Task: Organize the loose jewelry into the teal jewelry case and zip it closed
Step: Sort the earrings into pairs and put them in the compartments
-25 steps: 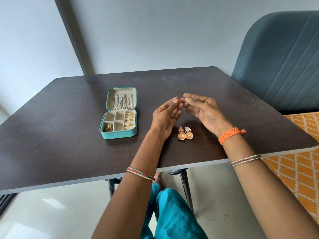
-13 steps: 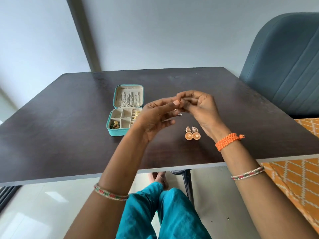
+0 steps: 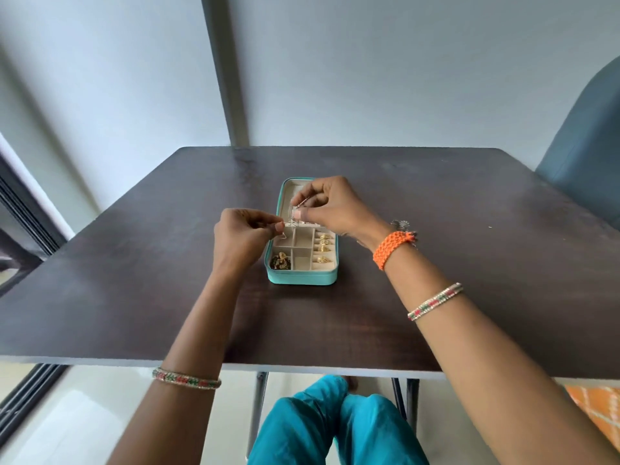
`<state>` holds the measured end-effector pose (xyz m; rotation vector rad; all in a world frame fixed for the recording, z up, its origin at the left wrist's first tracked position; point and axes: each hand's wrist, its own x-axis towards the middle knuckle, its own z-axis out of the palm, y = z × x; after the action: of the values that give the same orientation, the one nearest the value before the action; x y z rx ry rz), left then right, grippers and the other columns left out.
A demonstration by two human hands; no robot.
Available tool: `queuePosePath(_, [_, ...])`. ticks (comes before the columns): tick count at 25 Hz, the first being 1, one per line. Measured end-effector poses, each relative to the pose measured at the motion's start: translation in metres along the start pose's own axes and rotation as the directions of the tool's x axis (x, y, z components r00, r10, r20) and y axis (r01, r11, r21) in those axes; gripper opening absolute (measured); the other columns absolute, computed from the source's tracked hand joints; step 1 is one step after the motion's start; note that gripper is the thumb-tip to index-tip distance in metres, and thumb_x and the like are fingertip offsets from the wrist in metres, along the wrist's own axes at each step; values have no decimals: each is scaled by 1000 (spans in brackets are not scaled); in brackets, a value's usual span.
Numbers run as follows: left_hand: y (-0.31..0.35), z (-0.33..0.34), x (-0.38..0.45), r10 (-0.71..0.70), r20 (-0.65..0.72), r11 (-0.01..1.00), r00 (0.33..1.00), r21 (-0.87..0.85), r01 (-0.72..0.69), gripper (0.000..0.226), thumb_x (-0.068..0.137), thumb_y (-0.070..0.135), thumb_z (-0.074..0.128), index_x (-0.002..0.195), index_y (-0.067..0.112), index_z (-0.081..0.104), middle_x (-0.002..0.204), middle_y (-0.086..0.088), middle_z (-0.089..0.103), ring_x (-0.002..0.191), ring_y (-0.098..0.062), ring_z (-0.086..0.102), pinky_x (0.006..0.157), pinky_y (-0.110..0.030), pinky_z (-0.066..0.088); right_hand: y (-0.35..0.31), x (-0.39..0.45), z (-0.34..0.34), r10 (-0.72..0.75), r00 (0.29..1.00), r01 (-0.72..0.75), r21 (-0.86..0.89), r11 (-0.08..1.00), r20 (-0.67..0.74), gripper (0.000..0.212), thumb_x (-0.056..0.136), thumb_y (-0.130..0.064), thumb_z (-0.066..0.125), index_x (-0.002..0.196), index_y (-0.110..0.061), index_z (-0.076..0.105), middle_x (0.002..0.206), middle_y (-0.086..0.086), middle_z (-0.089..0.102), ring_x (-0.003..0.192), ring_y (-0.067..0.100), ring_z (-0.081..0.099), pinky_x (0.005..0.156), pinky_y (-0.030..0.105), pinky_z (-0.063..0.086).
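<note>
Now, left to right:
Left hand [image 3: 242, 237]: your grip pinches something tiny at the case's left edge; too small to tell what.
Case [image 3: 302, 278]: open mid-counter [image 3: 134, 297], gold pieces in its compartments.
Right hand [image 3: 330, 204]: your grip pinches a small earring [image 3: 299, 205] over the lid.

Soft, even daylight, perhaps from the left window [image 3: 20, 209], with faint sheen on the dark table [image 3: 469, 203], slight blur, wide-angle bending at edges.

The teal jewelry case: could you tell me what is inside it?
The teal jewelry case holds gold rings at right and a dark gold piece at front left. Both hands cover the lid's contents.
</note>
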<state>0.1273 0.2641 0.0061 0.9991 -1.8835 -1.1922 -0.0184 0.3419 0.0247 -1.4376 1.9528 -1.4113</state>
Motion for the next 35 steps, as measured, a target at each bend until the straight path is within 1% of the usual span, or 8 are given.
queuePosePath(5, [-5, 8, 3, 55, -23, 997, 998, 59, -53, 7, 74, 13, 77, 78, 18, 77, 62, 9, 68, 50, 8, 55, 53, -9, 45, 8, 10, 5, 12, 1000, -11, 78, 997, -9, 17, 71, -6, 79, 74, -18, 68, 72, 4, 71, 68, 9, 66, 73, 26, 56])
queuePosePath(11, [2, 16, -3, 182, -43, 977, 982, 116, -177, 7, 77, 10, 72, 78, 15, 77, 45, 18, 56, 40, 5, 49, 43, -5, 32, 13, 5, 2, -13, 998, 20, 112, 994, -61, 14, 72, -2, 78, 75, -12, 69, 72, 3, 71, 68, 11, 66, 69, 21, 54])
queuePosePath(15, [7, 20, -3, 264, -76, 962, 962, 91, -257, 6, 78, 17, 74, 82, 19, 77, 54, 21, 61, 50, 2, 48, 51, -7, 33, 17, 4, -5, 2, 990, 21, 163, 986, -140, 15, 74, -3, 76, 72, -15, 67, 75, 7, 72, 71, 15, 68, 73, 29, 57])
queuePosePath(18, [3, 24, 1, 263, 3, 961, 965, 84, -262, 8, 75, 20, 77, 82, 18, 78, 69, 14, 69, 62, 4, 60, 59, -8, 42, 24, 5, -2, 20, 988, -11, 61, 998, -153, 18, 73, -6, 76, 69, -21, 66, 75, 6, 72, 74, 19, 70, 78, 40, 58])
queuePosePath(22, [-7, 32, 5, 240, 42, 946, 970, 212, -244, 12, 67, 38, 76, 75, 29, 75, 77, 10, 71, 91, -17, 63, 85, -42, 49, 28, 6, 1, 22, 990, -28, -39, 999, -139, 23, 72, -6, 76, 64, -24, 64, 66, -6, 68, 67, 12, 66, 75, 36, 57])
queuePosePath(24, [-7, 34, 4, 243, 33, 929, 969, 281, -243, 9, 71, 35, 77, 79, 31, 75, 85, 12, 63, 105, -20, 51, 94, -41, 39, 29, 6, -1, 31, 989, -41, -65, 997, -145, 23, 72, -6, 76, 64, -24, 64, 65, -6, 68, 66, 11, 66, 75, 37, 57])
queuePosePath(29, [-6, 31, 3, 178, 67, 903, 982, 385, -190, 18, 79, 40, 72, 91, 28, 75, 98, 8, 50, 112, -18, 35, 85, -30, 20, 25, 3, -5, 28, 994, -36, -71, 997, -104, 23, 73, -3, 74, 67, -22, 64, 64, -11, 66, 64, 4, 63, 74, 32, 55])
queuePosePath(35, [-8, 27, 5, 133, 86, 964, 987, 222, -149, 33, 66, 53, 62, 83, 29, 75, 86, 17, 49, 112, -25, 51, 98, -51, 41, 22, 1, -7, 40, 993, -52, -103, 993, -111, 19, 72, -8, 74, 66, -23, 66, 65, -11, 68, 70, 7, 67, 82, 43, 56])
